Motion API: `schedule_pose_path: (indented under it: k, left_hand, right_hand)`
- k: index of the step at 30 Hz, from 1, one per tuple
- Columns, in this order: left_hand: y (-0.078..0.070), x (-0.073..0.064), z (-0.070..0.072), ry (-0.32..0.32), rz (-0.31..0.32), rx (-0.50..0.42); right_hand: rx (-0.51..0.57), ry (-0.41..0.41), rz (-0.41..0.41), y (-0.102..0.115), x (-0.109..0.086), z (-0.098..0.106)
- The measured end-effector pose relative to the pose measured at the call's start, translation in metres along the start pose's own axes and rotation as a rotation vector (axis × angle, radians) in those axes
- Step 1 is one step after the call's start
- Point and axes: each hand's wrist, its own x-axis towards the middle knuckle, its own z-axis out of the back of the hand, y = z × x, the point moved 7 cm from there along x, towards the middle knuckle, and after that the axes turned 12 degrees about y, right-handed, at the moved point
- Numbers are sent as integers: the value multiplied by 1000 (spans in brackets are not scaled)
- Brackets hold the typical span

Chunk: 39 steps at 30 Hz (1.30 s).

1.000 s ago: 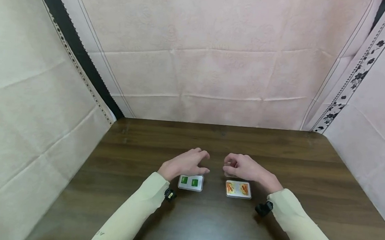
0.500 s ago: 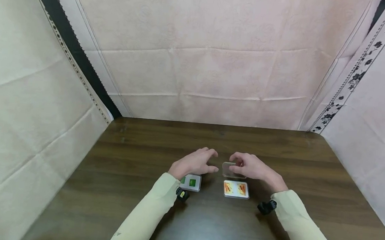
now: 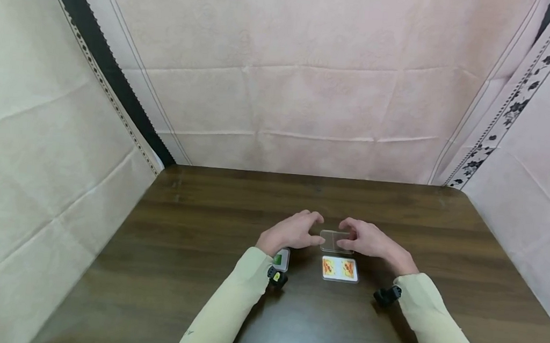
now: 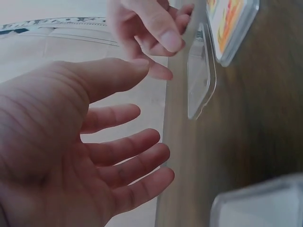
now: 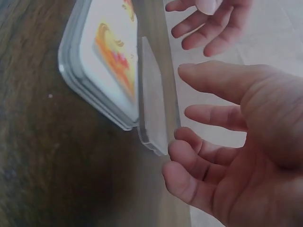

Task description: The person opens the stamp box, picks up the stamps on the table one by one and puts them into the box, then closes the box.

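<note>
A clear plastic lid (image 3: 330,241) lies flat on the table behind a clear case with orange-patterned cards (image 3: 339,269). My right hand (image 3: 371,240) hovers over the lid's right end, its fingers loosely bent and nothing between them. To the lid's left is my left hand (image 3: 294,231), palm turned inward, thumb and fingers spread and holding nothing. In the left wrist view the lid (image 4: 199,78) shows beyond the fingertips. Partly hidden under my left wrist sits a second case with a green pattern (image 3: 281,260). In the right wrist view the orange case (image 5: 102,71) stands beside the lid.
The brown wooden table (image 3: 159,291) runs back to a pale cloth curtain (image 3: 309,104). More cloth hangs along the left and right sides. A small black camera sits on each wrist, the right one (image 3: 386,296) low over the table.
My left hand has moved right toward the lid, covering more of the green case. My right hand has shifted slightly right, and more of the clear lid shows.
</note>
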Motion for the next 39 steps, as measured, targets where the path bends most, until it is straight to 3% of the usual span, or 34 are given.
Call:
schedule_pose_path:
  k: [10, 19, 26, 39]
  left_hand:
    - [1, 9, -3, -22, 33, -35]
    - [-6, 15, -10, 15, 73, 4]
    - [-3, 23, -16, 31, 128, 42]
    - [-7, 28, -23, 47, 141, 144]
  right_hand:
    - [-2, -14, 11, -9, 5, -4]
    - [-16, -19, -11, -19, 6, -3]
    - [-31, 0, -16, -20, 9, -4]
    - [-32, 26, -22, -18, 8, -6]
